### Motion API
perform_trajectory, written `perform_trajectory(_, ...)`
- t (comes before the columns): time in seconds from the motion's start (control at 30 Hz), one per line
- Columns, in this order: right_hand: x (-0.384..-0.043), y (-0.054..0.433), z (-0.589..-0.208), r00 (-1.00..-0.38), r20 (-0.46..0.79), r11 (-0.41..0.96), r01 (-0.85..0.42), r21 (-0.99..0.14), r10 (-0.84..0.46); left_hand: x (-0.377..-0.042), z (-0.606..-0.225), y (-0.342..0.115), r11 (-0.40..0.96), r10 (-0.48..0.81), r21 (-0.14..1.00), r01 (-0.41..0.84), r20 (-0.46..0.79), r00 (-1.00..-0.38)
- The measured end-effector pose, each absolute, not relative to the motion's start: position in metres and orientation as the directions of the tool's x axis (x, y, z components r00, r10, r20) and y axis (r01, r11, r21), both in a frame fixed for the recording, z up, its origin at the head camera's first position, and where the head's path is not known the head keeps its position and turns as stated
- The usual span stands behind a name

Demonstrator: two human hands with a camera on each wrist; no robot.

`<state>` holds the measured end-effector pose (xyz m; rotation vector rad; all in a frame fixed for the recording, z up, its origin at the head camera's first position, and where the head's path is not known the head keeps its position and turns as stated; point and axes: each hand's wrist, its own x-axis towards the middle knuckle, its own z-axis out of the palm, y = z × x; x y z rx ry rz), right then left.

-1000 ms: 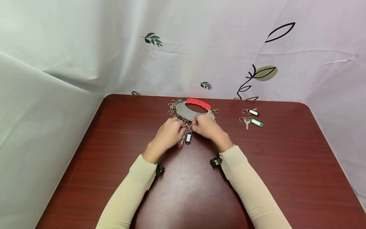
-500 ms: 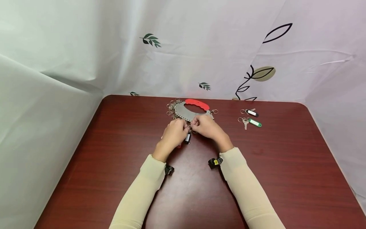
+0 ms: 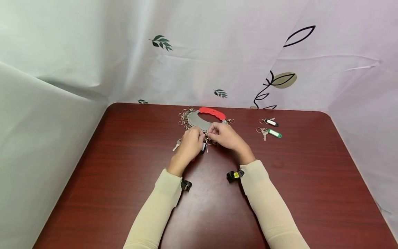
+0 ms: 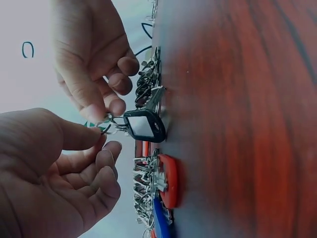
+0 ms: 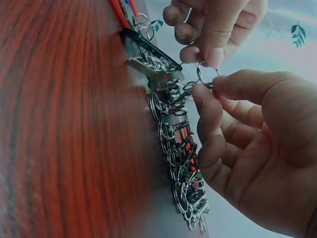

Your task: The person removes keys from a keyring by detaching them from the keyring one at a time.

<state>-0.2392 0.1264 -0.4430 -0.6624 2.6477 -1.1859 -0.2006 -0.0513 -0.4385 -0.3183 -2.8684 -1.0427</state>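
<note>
Between both hands lies a grey metal key-holder plate [image 3: 199, 121] with a red handle [image 3: 212, 111] and many small clips and rings along its curved edge. My left hand [image 3: 190, 143] pinches a metal key ring, from which a key and a black key tag [image 4: 142, 126] with a white label hang. Thumb and forefinger of my right hand [image 3: 225, 135] pinch metal at the same spot, a ring or clip end [image 5: 210, 85] touching that key ring; fingertips hide which. A red tag [image 4: 168, 181] and a blue tag [image 4: 159, 218] hang nearby on the plate.
To the right on the brown table [image 3: 298, 180] lie a key with a green tag [image 3: 275, 133] and one with a black tag [image 3: 272, 122]. Left of my left hand a key [image 3: 176, 145] sticks out. A white curtain [image 3: 186, 62] rises behind the table.
My left hand has moved slightly right, close against the right hand, and now covers most of the red and black tags. The right hand's fingers have shifted slightly at the plate's edge.
</note>
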Motion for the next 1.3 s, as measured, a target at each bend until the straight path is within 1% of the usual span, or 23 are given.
perform_trajectory(0.23, -0.2390, 0.1243, -0.4439, -0.884, 0.059, 0.533, -0.332, -0.778, -0.464, -0.2006, -0.4399, -0.0530, 0.744, 0.181, 0.620, 0.249, 0.172, -0.968)
perform_trajectory(0.5, -0.2384, 0.1240, -0.4428, -0.889, 0.094, 0.532, -0.350, -0.771, -0.449, -0.1999, -0.4378, -0.0530, 0.750, 0.207, 0.598, 0.284, 0.196, -0.959)
perform_trajectory(0.73, -0.2378, 0.1232, -0.4397, -0.887, 0.096, 0.523, -0.351, -0.777, -0.451, -0.2009, -0.4383, -0.0536, 0.729, 0.208, 0.616, 0.297, 0.213, -0.955)
perform_trajectory(0.9, -0.2392, 0.1232, -0.4411, -0.887, 0.084, 0.515, -0.339, -0.788, -0.454, -0.2021, -0.4387, -0.0528, 0.708, 0.187, 0.646, 0.286, 0.220, -0.958)
perform_trajectory(1.07, -0.2388, 0.1236, -0.4402, -0.891, 0.080, 0.511, -0.327, -0.795, -0.447, -0.2015, -0.4381, -0.0515, 0.687, 0.136, 0.685, 0.242, 0.206, -0.969)
perform_trajectory(1.3, -0.2380, 0.1226, -0.4395, -0.892, 0.076, 0.512, -0.325, -0.795, -0.447, -0.2005, -0.4388, -0.0507, 0.697, 0.096, 0.684, 0.215, 0.209, -0.973)
